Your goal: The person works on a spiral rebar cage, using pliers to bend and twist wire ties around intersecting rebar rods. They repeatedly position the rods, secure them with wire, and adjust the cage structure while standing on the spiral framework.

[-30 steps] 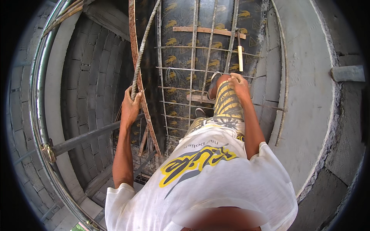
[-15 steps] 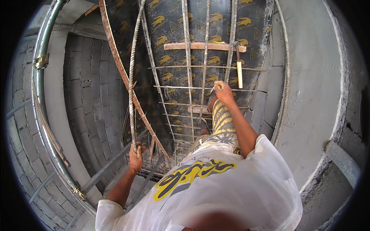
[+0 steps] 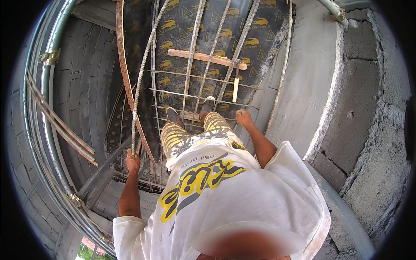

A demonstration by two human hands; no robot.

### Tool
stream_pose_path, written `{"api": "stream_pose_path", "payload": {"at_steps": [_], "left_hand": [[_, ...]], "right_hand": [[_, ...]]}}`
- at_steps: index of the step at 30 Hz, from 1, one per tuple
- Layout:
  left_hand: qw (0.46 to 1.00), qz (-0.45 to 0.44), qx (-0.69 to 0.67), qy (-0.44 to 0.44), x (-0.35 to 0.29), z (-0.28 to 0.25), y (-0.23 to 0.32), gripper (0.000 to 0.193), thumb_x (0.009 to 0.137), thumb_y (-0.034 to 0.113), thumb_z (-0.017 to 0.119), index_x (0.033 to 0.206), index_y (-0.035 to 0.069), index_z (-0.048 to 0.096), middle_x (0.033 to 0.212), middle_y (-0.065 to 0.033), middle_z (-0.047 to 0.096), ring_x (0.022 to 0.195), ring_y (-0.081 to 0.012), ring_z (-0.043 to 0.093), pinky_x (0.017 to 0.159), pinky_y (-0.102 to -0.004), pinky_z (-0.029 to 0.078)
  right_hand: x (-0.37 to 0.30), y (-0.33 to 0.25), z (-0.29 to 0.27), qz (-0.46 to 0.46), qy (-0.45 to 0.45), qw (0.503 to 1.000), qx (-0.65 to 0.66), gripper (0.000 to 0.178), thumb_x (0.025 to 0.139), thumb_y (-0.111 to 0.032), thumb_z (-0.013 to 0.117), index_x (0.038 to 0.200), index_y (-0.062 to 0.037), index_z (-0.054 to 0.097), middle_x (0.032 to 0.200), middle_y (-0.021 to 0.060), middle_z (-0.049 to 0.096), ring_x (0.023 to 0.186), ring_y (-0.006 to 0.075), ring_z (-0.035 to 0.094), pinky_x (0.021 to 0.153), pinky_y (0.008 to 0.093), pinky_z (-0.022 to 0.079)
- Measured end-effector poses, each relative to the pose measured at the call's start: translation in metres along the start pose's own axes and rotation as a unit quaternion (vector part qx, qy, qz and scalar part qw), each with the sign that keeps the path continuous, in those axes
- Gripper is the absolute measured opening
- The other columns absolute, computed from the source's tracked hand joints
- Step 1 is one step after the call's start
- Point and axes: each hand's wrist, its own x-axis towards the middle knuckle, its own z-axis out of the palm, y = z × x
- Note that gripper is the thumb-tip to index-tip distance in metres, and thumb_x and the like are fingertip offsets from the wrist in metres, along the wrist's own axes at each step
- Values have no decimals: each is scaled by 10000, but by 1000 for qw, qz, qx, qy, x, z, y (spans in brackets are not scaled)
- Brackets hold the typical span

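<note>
My left hand (image 3: 132, 164) is closed round the lower end of a long ribbed rebar (image 3: 144, 71), which rises away from me. To the right of my thigh, my right hand (image 3: 244, 118) is closed in a fist; whatever is in it, if anything, is too small to make out. Just beyond that hand hangs a tool with a pale handle (image 3: 235, 90) and a dark upper part, by a wooden strip (image 3: 206, 58). This strip lies across several upright rebars (image 3: 192, 56), with thinner crossbars over them.
Black printed panels (image 3: 173, 26) back the rebar grid. A long rusty-brown strip (image 3: 126, 78) leans beside my left hand. Metal scaffold pipes (image 3: 45, 86) stand at far left, a grey concrete wall (image 3: 310, 86) at right. My shoes (image 3: 209, 103) rest among the crossbars.
My right hand has moved back from over my leg to its right side. My left hand keeps its grip on the rebar. Both my feet now show, and the view has shifted.
</note>
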Motion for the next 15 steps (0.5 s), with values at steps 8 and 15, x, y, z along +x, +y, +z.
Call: {"api": "stream_pose_path", "payload": {"at_steps": [8,15], "left_hand": [[988,-144,27,-45,9,8,8,490,969,190,580,1431,30,541,1297,-251,645,1141,-424,645,913,-520,545],[988,-151,40,-2,11,14,4,347,924,291,604,1206,96,660,1160,-245,685,1103,-464,636,910,-528,517]], "right_hand": [[5,-1,-35,81,52,994,50,146,901,-179,625,952,-70,706,771,87,697,617,203,653,547,345,511],[0,-71,-32,106,-40,965,235,110,960,-211,597,1006,-149,676,802,80,684,581,166,616,473,332,491]]}}
